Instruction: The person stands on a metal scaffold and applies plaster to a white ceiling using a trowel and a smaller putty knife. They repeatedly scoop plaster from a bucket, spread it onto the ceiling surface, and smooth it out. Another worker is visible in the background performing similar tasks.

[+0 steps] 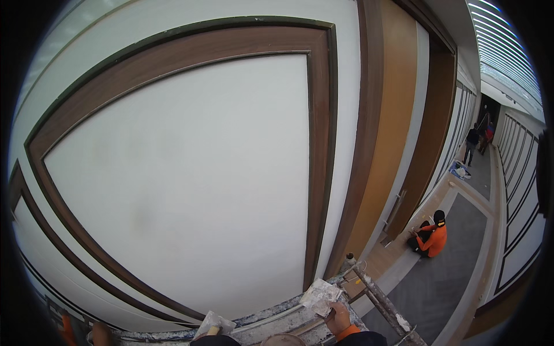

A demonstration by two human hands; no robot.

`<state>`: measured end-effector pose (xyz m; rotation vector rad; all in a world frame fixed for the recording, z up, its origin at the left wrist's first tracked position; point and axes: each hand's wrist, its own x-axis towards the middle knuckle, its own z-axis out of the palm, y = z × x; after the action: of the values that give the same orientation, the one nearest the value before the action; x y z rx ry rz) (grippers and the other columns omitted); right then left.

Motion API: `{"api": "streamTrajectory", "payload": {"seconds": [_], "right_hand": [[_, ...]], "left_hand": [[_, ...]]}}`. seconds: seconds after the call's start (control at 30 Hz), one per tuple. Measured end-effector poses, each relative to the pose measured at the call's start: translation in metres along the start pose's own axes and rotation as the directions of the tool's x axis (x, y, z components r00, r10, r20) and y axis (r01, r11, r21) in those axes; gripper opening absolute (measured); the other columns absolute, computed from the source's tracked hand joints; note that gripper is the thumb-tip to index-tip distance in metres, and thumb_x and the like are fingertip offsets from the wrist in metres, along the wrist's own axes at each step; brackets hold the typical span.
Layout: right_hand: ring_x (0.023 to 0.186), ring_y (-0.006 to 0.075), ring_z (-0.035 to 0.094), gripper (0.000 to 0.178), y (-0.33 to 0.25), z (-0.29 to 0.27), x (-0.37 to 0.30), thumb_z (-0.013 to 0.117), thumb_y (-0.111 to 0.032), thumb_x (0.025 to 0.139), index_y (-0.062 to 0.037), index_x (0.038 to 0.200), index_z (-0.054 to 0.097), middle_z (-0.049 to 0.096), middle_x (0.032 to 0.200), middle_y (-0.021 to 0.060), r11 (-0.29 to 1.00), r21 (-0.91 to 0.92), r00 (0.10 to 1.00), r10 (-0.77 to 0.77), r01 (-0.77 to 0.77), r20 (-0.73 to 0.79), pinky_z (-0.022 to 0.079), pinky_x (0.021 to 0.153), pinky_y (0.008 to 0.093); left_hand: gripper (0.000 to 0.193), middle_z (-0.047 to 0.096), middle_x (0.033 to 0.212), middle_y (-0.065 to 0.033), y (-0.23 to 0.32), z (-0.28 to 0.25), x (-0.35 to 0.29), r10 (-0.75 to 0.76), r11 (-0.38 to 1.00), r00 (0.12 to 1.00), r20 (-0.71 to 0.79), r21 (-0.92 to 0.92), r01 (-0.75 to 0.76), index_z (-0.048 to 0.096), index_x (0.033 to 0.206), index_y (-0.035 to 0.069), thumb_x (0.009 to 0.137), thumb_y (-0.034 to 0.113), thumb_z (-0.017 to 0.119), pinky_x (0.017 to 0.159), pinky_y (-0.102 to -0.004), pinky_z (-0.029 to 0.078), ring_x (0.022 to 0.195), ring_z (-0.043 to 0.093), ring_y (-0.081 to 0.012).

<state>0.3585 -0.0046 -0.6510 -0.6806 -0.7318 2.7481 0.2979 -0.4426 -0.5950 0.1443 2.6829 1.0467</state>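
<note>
My right hand (339, 319), with an orange cuff and dark sleeve, is closed on the near edge of a flat board smeared with white putty (319, 296). The board is held over the scaffold planks (271, 324). Left of it, a putty knife (214, 324) with a whitish blade and pale handle shows at the lower edge, above dark cloth. Whether my left hand grips that handle is hidden. A brown rounded shape (101, 333) beside an orange patch (67, 328) lies at the lower left; I cannot tell whose it is.
A white wall panel (190, 184) framed in brown moulding (321, 144) fills the front. At right, a scaffold rail (384, 303) stands above a corridor floor (444, 271). A person in orange (434, 237) sits below; others stand farther off. A wooden door (424, 144) lies beyond the panel.
</note>
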Motion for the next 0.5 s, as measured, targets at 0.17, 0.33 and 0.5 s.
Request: {"api": "streamTrajectory", "payload": {"seconds": [0.17, 0.33, 0.5], "right_hand": [[0.105, 0.0291, 0.069, 0.043, -0.055, 0.041, 0.013, 0.050, -0.016, 0.093, -0.0062, 0.134, 0.053, 0.066, 0.124, 0.0116, 0.989, -0.013, 0.989, -0.146, 0.146, 0.015, 0.058, 0.078, 0.0465], [0.101, 0.0262, 0.070, 0.042, -0.137, 0.105, 0.041, 0.052, -0.019, 0.092, -0.0050, 0.132, 0.055, 0.067, 0.122, 0.0112, 0.961, 0.037, 0.954, -0.278, 0.276, 0.112, 0.058, 0.072, 0.0410], [0.098, 0.0258, 0.069, 0.042, -0.215, 0.207, -0.001, 0.056, -0.019, 0.091, -0.0038, 0.130, 0.055, 0.068, 0.119, 0.0104, 0.932, 0.094, 0.936, -0.352, 0.349, 0.021, 0.057, 0.071, 0.0413]], "left_hand": [[0.042, 0.074, 0.090, -0.0160, 0.146, -0.105, 0.030, 0.498, 0.866, 0.769, -0.401, 0.193, -0.461, 0.072, 0.115, -0.002, 0.076, 0.014, 0.079, 0.074, -0.0363, 0.056, 0.075, 0.072, -0.0264], [0.046, 0.069, 0.080, -0.0089, 0.334, -0.155, 0.082, 0.865, 0.493, 0.375, -0.334, 0.424, -0.760, 0.074, 0.114, 0.006, 0.069, 0.008, 0.084, 0.063, -0.0356, 0.050, 0.064, 0.064, -0.0244], [0.051, 0.069, 0.088, -0.0048, 0.518, -0.196, 0.093, 0.963, 0.267, 0.251, -0.095, 0.244, -0.932, 0.074, 0.117, 0.011, 0.068, 0.004, 0.084, 0.065, -0.0338, 0.049, 0.074, 0.065, -0.0211]]}}
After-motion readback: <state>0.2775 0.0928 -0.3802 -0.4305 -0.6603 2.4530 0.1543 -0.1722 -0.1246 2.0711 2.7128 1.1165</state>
